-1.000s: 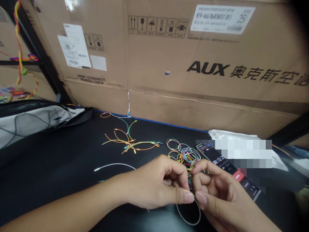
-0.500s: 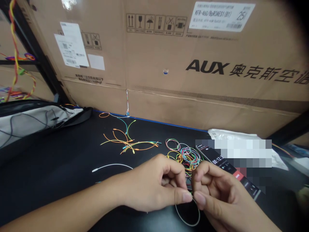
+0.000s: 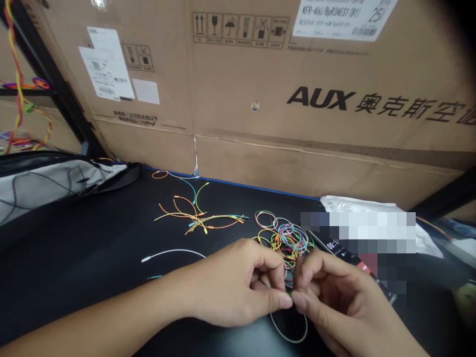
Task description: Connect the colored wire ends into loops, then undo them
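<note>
My left hand [image 3: 238,285] and my right hand [image 3: 330,297] meet thumb to thumb low over the black tabletop [image 3: 92,248]. Both pinch the ends of a thin white cord [image 3: 289,333], which hangs below them as a closed loop. Just behind my fingers lies a pile of looped coloured cords [image 3: 284,238]. Further left, loose straight coloured cords [image 3: 201,218] are scattered, and a single white cord [image 3: 173,254] lies beside my left wrist.
A large AUX cardboard box [image 3: 282,94] walls off the back of the table. A grey and black bag [image 3: 48,183] lies at the left. A phone [image 3: 357,263] with a timer, partly blurred, and a white plastic bag [image 3: 357,206] sit at the right.
My thumbs have drawn closer until they touch, and the white loop below them has shrunk slightly. The view has tipped a little downward.
</note>
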`<state>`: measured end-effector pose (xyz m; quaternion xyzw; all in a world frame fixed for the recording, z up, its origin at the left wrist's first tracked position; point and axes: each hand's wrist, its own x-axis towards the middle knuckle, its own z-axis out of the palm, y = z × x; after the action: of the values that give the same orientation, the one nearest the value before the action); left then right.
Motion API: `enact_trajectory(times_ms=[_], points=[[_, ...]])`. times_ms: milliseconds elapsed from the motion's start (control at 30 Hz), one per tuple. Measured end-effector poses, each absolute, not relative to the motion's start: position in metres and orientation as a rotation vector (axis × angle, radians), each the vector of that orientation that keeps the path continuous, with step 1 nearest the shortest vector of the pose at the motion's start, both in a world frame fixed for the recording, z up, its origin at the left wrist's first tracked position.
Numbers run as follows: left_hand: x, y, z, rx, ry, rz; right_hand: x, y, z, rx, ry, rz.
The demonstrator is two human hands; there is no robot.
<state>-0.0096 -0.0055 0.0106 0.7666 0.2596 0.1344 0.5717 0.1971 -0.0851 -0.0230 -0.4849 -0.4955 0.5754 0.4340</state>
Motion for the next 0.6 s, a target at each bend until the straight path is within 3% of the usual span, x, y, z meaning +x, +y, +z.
enact_trajectory(times_ms=[167, 433, 600], points=[[-0.009, -0.006, 0.012, 1.951, 0.657, 0.33, 0.197, -0.087, -0.019, -1.246, -1.515, 1.074], [-0.004, -0.004, 0.006, 1.611, 0.58, 0.621, 0.195, -0.079, -0.024, -1.154, -1.097, 1.324], [-0.003, 0.007, -0.008, 1.364, 0.546, 0.506, 0.2, -0.076, -0.019, -1.195, -1.216, 1.26]])
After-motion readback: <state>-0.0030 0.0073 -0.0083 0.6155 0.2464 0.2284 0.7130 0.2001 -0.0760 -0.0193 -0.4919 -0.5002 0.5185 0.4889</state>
